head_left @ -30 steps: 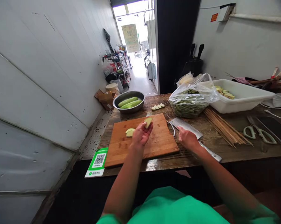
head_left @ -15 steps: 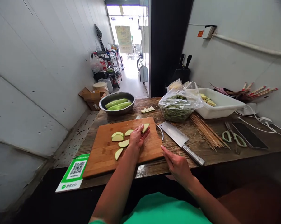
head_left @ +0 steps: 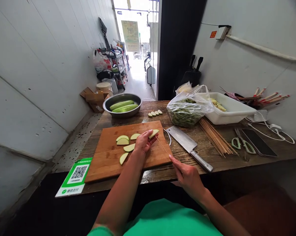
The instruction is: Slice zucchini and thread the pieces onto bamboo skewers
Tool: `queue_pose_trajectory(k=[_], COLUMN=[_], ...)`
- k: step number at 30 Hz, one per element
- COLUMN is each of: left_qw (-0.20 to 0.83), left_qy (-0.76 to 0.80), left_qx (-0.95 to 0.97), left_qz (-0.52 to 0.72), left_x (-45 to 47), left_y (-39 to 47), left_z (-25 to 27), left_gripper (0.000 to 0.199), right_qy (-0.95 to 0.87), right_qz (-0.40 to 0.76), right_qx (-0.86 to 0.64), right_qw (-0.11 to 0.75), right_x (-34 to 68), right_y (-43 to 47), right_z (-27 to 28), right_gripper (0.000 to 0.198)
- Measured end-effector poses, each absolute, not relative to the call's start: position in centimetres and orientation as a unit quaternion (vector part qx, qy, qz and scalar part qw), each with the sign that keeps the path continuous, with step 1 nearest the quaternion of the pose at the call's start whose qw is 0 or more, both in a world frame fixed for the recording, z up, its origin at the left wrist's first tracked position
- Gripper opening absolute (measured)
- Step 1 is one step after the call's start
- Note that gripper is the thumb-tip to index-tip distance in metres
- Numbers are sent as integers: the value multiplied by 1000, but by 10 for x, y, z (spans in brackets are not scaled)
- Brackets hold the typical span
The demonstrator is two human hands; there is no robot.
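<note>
My left hand (head_left: pixel 145 141) is closed on a pale green-edged zucchini slice (head_left: pixel 154 133) above the cutting board (head_left: pixel 106 164). In my right hand (head_left: pixel 187 172), pinched between thumb and fingers, is a thin wooden skewer (head_left: pixel 163 147). The skewer's far end reaches up to the slice at my left fingers; whether it has pierced the slice I cannot tell. Several half-moon zucchini slices (head_left: pixel 123 141) lie on the board, left of my left hand. Just right of the board rests a cleaver (head_left: pixel 183 139), its handle toward me.
Behind the board stands a metal bowl (head_left: pixel 106 108) with zucchinis (head_left: pixel 124 108). To the right are a bag of green vegetables (head_left: pixel 186 113), a white tub (head_left: pixel 236 116), loose skewers (head_left: pixel 216 137), scissors (head_left: pixel 246 146) and a phone (head_left: pixel 258 142). A skewered row of slices (head_left: pixel 155 113) lies behind the board.
The skewer now shows clearly between my two hands, its end up by the slice. Both hands stay in nearly the same place, and the view has shifted slightly.
</note>
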State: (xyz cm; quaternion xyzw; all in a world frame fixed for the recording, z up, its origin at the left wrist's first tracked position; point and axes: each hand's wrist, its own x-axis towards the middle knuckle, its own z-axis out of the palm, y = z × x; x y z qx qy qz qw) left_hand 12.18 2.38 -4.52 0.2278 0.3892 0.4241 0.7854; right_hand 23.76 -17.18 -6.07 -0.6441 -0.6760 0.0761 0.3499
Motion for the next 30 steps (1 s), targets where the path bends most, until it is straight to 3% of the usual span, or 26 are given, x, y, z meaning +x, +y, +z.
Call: queue_pose_trajectory(k=[30], left_qw=[779], left_qy=[382], left_qx=[278], left_qz=[411], left_x=[125], left_y=[17], left_z=[-45], left_gripper=[2], right_qy=[-664], right_qz=[79], right_qx=[-654], right_qw=[355], right_x=[231], right_y=[-174], right_z=[-58], right_gripper=[44])
